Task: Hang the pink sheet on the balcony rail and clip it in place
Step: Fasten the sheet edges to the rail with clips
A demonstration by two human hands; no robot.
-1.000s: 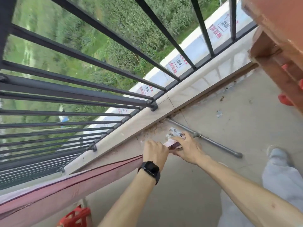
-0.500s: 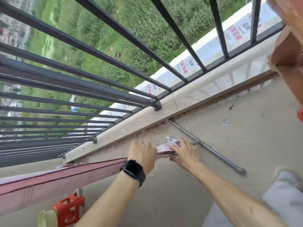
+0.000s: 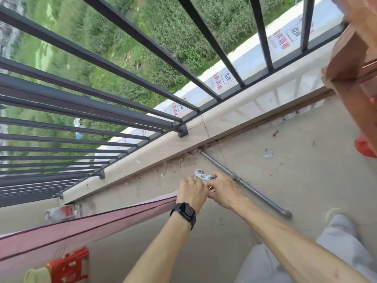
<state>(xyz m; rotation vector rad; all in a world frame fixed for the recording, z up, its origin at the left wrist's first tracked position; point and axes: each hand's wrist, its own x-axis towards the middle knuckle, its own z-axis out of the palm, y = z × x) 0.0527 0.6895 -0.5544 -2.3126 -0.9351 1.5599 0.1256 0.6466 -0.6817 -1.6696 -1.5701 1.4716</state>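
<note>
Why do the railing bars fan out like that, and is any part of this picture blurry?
Head view: the wide-angle lens splays the bars; the top left corner is smeared, while the left hand gripping the sheet and the right hand pinching the clip look fairly sharp; light is soft, no hard shadows.

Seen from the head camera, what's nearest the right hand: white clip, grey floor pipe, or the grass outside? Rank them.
1. White clip: pinched by fingers of the right hand.
2. Grey pipe: on the floor, to its right.
3. Grass: beyond the bars, far below.
</note>
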